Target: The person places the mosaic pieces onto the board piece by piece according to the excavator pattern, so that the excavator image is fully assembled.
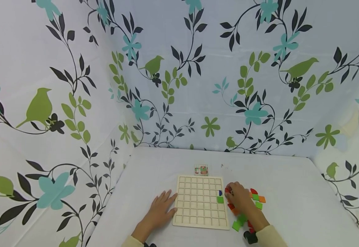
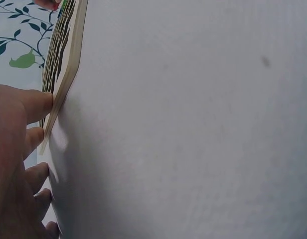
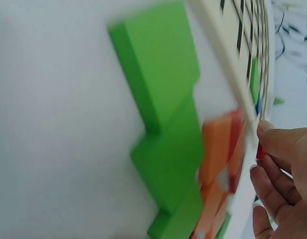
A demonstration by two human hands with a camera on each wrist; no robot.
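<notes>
A wooden grid board (image 1: 201,226) lies on the table between the hands. My left hand (image 1: 159,212) rests at its left edge, fingers spread and thumb and fingertips touching the side. Two pieces sit in the board's right column: a dark blue piece (image 1: 220,193) with a curved side and, just below it, a green square (image 1: 220,199). Beside the right edge, my right hand (image 1: 240,196) pinches a small red piece (image 3: 260,151) between thumb and fingers. The fingers hide most of that piece, so I cannot tell its full shape.
Loose green blocks (image 3: 163,59), orange blocks (image 3: 213,149) and several red ones lie in a scattered group right of the board, around the right forearm. A small patterned card (image 1: 201,169) lies behind the board. Patterned cloth (image 1: 173,85) hangs behind the table.
</notes>
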